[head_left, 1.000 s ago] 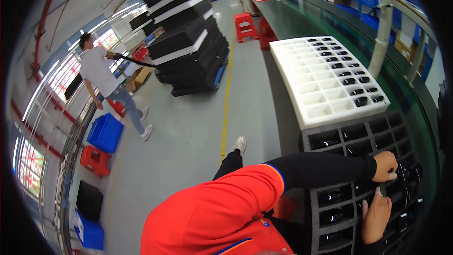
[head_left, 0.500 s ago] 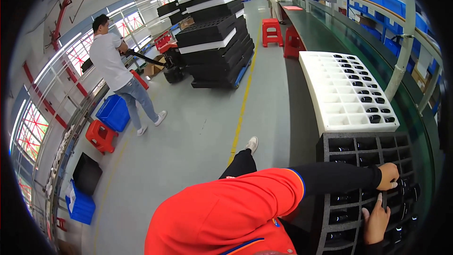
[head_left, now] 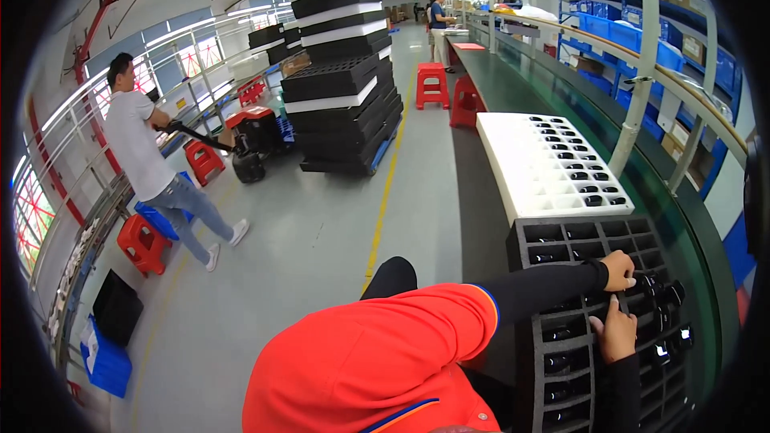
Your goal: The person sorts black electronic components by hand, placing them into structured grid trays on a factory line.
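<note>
My left hand (head_left: 618, 269) reaches across a black compartment tray (head_left: 561, 232) on the long bench, fingers curled on a small black part (head_left: 623, 299). Just below it, my right hand (head_left: 614, 330) lies back-up with its fingertips touching the same part; whether they grip it is hidden. The tray's cells hold several small black cylindrical parts (head_left: 666, 293). Both arms wear black sleeves, and my orange shirt (head_left: 377, 369) fills the lower middle.
A white foam tray (head_left: 529, 176) with several dark parts lies beyond the black one on the green bench (head_left: 513, 88). A person (head_left: 152, 168) pulls a pallet jack (head_left: 249, 140) beside tall stacked black trays (head_left: 341, 72). There are red stools (head_left: 433, 84), blue crates (head_left: 104, 361) and another person (head_left: 439, 20) far off.
The view has swung, so the person with the pallet jack sits lower and closer. My hands stay together on the black tray, the right one shifted slightly up toward the left.
</note>
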`<action>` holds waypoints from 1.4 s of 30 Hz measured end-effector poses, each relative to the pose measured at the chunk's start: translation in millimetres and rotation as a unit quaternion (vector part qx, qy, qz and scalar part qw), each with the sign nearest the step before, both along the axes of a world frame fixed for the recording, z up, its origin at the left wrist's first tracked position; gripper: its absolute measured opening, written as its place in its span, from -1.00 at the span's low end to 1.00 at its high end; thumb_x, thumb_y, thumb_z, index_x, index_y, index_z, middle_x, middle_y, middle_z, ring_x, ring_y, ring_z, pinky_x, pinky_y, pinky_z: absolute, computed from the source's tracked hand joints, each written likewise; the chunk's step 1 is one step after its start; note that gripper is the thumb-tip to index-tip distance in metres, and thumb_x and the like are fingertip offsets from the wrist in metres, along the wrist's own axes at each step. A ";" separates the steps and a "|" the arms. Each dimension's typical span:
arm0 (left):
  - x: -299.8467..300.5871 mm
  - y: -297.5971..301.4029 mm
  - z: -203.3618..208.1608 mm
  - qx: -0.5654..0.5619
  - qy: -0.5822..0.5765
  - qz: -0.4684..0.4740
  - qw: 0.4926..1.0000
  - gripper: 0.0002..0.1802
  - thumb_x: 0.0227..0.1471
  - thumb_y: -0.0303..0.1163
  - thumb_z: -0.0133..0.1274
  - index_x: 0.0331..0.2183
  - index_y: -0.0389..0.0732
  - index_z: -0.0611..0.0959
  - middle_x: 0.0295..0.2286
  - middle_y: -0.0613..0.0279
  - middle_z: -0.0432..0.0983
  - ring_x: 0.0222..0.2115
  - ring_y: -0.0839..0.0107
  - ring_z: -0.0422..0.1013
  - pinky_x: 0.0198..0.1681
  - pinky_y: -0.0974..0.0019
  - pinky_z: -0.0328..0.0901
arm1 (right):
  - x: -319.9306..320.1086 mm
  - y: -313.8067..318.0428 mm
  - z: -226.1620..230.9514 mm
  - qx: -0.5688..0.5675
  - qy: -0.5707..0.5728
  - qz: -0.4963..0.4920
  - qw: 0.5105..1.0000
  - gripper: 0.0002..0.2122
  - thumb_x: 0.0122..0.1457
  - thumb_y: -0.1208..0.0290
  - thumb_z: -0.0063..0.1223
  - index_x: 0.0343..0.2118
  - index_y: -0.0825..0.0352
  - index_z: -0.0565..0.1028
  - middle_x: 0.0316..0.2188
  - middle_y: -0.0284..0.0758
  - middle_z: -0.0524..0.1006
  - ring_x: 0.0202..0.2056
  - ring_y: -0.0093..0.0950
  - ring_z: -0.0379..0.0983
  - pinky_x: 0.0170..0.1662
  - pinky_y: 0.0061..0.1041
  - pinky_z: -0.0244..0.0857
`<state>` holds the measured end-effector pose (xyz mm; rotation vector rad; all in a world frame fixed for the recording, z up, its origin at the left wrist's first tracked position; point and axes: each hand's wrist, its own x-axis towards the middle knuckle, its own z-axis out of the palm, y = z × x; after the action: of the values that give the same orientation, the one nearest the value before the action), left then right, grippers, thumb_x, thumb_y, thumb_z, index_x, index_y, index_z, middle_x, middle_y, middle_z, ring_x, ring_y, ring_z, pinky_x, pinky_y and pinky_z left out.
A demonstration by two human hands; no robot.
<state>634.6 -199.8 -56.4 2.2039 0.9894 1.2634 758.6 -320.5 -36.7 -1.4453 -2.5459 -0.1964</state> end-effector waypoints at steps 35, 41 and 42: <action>-15.5 18.1 -17.0 0.002 -0.055 -0.017 0.998 -0.76 -0.32 -0.33 0.11 -0.76 -0.29 0.51 -0.71 0.03 0.41 -0.58 0.07 0.37 -0.46 0.14 0.27 | -24.6 11.9 17.2 -0.131 0.026 -0.037 0.990 -0.46 -0.01 0.39 0.06 0.03 0.46 0.17 -0.16 -0.02 0.38 -0.15 -0.08 0.29 0.07 -0.20 0.00; -10.2 23.5 -19.3 -0.010 -0.049 -0.015 0.999 -0.77 -0.32 -0.35 0.10 -0.76 -0.29 0.51 -0.70 0.03 0.42 -0.56 0.08 0.37 -0.42 0.15 0.28 | -17.5 19.7 5.0 -0.088 0.019 -0.017 0.996 -0.48 0.01 0.42 0.04 0.03 0.46 0.16 -0.11 -0.04 0.35 -0.12 -0.09 0.26 0.09 -0.20 -0.01; -9.1 23.4 -19.7 -0.016 -0.036 -0.018 0.999 -0.79 -0.32 -0.35 0.10 -0.76 -0.28 0.52 -0.69 0.04 0.43 -0.54 0.08 0.37 -0.40 0.15 0.28 | -16.9 19.1 4.9 -0.092 0.020 -0.015 0.995 -0.48 0.01 0.42 0.04 0.03 0.46 0.16 -0.11 -0.04 0.35 -0.12 -0.09 0.26 0.09 -0.20 -0.01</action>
<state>625.5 -176.4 -76.1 2.1282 0.9328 1.2925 741.8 -301.4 -31.7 -1.5354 -2.5681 0.0655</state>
